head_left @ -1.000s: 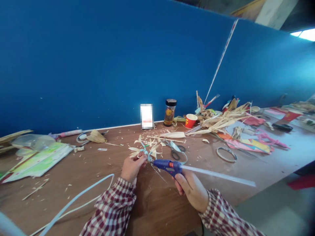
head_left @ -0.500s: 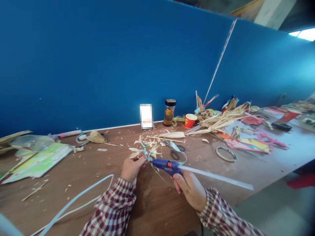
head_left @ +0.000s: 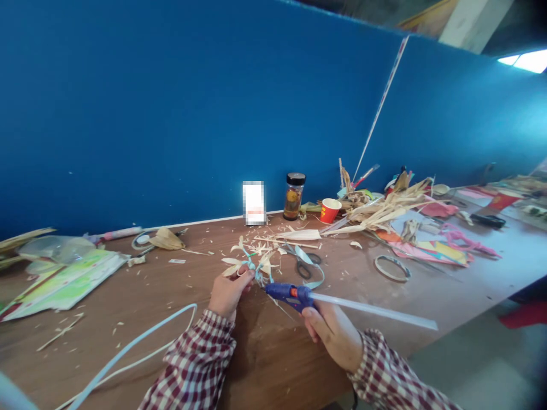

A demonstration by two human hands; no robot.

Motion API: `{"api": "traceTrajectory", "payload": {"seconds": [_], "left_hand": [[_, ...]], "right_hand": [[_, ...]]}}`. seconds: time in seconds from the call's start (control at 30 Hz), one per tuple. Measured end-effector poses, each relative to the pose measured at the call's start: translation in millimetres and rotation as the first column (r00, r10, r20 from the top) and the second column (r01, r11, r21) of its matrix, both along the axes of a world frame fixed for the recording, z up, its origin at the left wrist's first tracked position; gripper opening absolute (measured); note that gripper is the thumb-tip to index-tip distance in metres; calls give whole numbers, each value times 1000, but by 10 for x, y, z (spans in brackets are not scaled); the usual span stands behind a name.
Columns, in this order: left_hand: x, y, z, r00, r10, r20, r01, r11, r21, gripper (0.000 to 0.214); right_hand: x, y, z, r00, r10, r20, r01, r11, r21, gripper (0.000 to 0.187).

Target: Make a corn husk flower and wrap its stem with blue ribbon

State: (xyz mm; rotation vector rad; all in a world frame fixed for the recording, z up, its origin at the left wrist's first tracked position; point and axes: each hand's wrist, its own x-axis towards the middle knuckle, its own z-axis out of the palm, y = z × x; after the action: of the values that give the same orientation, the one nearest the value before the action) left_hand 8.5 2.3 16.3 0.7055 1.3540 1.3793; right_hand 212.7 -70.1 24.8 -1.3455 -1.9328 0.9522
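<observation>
Pinched in my left hand [head_left: 228, 289] is a small craft piece [head_left: 251, 265] made of pale corn-husk strips with light-blue wrapping. My right hand [head_left: 332, 327] grips a blue hot glue gun [head_left: 288, 293], and a long clear glue stick [head_left: 376, 310] sticks out of its rear. The gun's nozzle points left, close to the lower part of the craft piece; whether they touch I cannot tell. Just beyond lie dark-handled scissors [head_left: 308, 265] and a light-blue ribbon [head_left: 315, 279].
Husk scraps litter the brown table [head_left: 162, 319]. Toward the wall stand a lidded jar [head_left: 294, 199] and a red paper cup [head_left: 330, 211]. Husks [head_left: 380, 213] pile up at right, near a tape ring [head_left: 392, 268]. A painted sheet [head_left: 77, 282] and white cable [head_left: 141, 336] lie left.
The glue gun in my right hand has shifted slightly down. Its nozzle sits a little lower beside the craft piece, which my left hand still holds in nearly the same place.
</observation>
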Motion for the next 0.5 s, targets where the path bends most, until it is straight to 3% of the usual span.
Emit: {"api": "traceTrajectory", "payload": {"seconds": [0.1,0.23,0.3,0.4,0.43,0.5], "left_hand": [[-13,5,3,1000,5,-3,-5,1000,-10,31],[-37,3,30,1000,-7,4,7,1000,-24,31],[-47,-3,51,1000,-9,16,9,999,-37,32],[-54,-9,75,999,6,40,-5,999,-41,31],[-56,-8,79,999,7,49,-5,999,-42,31],[-59,-3,81,998,8,65,-5,999,-52,31]], "right_hand": [[131,-34,0,998,-26,48,22,997,73,35],[468,-12,39,945,-247,216,177,938,297,31],[722,43,22,872,-344,349,192,895,402,33],[1176,147,-96,690,-491,531,192,832,520,31],[1329,175,-152,621,-554,555,209,799,564,29],[1603,207,-259,533,-597,600,220,782,583,28]]}}
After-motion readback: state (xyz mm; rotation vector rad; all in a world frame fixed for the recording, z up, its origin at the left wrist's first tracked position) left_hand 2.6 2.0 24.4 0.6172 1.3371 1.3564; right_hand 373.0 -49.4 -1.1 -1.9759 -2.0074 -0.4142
